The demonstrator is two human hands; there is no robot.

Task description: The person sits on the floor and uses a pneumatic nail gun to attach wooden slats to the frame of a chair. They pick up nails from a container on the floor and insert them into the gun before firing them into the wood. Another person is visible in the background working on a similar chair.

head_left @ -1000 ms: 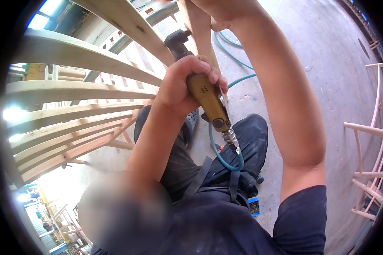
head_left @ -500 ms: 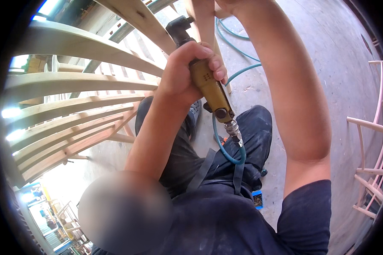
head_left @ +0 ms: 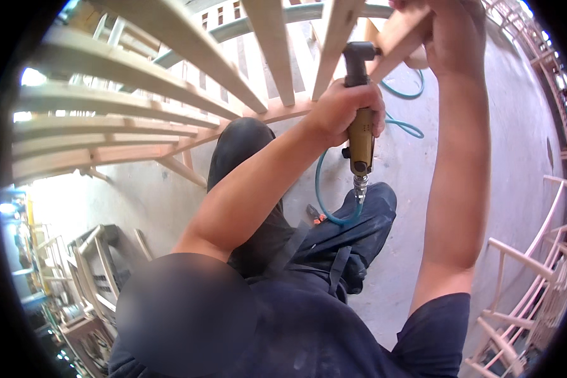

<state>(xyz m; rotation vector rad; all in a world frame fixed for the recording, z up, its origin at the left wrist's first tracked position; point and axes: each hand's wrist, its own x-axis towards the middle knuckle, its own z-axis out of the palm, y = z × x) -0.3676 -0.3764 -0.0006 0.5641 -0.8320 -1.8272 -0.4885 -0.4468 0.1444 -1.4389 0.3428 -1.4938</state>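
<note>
My left hand (head_left: 353, 112) is wrapped round the body of a brass-coloured air screwdriver (head_left: 360, 143) with a black angled head. The head points up and its short tip faces right, close to a wooden rail (head_left: 404, 39); whether they touch I cannot tell. At the upper right, my right hand (head_left: 455, 39) grips that rail near its end, with some of its fingers hidden. A teal air hose (head_left: 319, 183) hangs in a loop from the tool's metal coupling. Pale wooden slats (head_left: 189, 50) of a large curved frame fan out to the left of the tool.
My bent knees are below the tool, over a grey concrete floor (head_left: 409, 233). More hose (head_left: 404, 94) coils on the floor beyond. Wooden chair-like frames (head_left: 523, 255) stand at the right, and other wooden parts (head_left: 97, 258) at the lower left. A small orange-and-dark item (head_left: 318, 218) lies beside my leg.
The view has shifted. My left hand with the air screwdriver has moved right relative to the slats, and its head now sits by the rail in my right hand. The tool stands more upright.
</note>
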